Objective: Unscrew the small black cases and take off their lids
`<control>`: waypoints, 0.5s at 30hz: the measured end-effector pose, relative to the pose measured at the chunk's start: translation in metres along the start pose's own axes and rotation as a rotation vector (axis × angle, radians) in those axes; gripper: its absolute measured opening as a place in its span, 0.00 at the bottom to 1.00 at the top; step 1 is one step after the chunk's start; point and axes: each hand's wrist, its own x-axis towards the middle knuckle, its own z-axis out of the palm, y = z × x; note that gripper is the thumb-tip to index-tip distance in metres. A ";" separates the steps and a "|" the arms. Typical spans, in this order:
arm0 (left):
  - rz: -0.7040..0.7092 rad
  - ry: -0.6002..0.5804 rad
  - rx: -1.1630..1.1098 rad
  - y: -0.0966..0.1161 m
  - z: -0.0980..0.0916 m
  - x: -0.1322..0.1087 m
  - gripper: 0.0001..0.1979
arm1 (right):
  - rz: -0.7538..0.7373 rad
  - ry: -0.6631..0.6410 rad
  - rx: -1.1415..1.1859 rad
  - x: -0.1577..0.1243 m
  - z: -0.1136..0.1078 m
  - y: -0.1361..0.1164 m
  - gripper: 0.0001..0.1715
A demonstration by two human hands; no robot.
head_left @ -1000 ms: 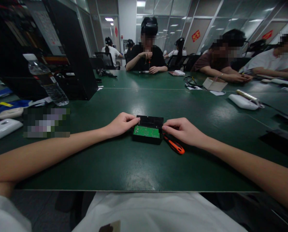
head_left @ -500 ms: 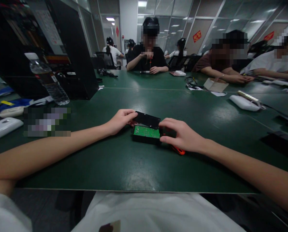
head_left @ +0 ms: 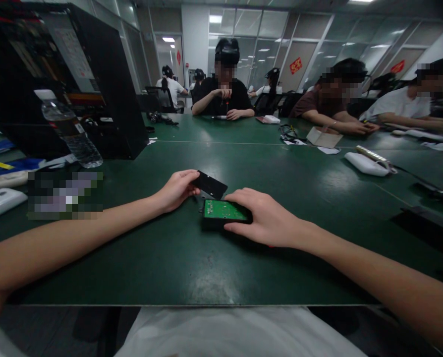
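Note:
My left hand [head_left: 180, 189] is closed on one end of a flat black cover plate [head_left: 212, 184], tilted above the table. Below and to the right of it is a black plastic case [head_left: 212, 223] with a green circuit board [head_left: 221, 209] showing in its open top. My right hand [head_left: 258, 215] grips the right end of this case, thumb along the near side and fingers over the far side. The plate and the case are apart. Just a sliver of a red-orange thing [head_left: 271, 246] peeks out beneath my right hand; the rest is hidden.
At the left stand a water bottle [head_left: 71, 131] and a black computer case [head_left: 121, 94]. White devices [head_left: 366, 163] lie right and far left, near a blurred-out patch. A small box [head_left: 323, 137] sits further back. Across the green table [head_left: 162, 267] several people work.
My left hand has lifted the cover plate away from the case, up and to the left. My right hand has shifted left and wraps further over the case. The view has tilted slightly.

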 end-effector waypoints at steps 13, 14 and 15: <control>0.023 -0.070 0.113 -0.002 0.003 -0.002 0.06 | 1.113 0.150 -0.602 -0.071 -0.147 0.182 0.21; 0.025 -0.075 0.122 -0.002 0.002 -0.002 0.06 | 1.156 0.149 -0.558 -0.082 -0.150 0.196 0.23; 0.026 -0.081 0.131 -0.002 0.002 -0.002 0.06 | 1.195 0.159 -0.508 -0.092 -0.152 0.208 0.26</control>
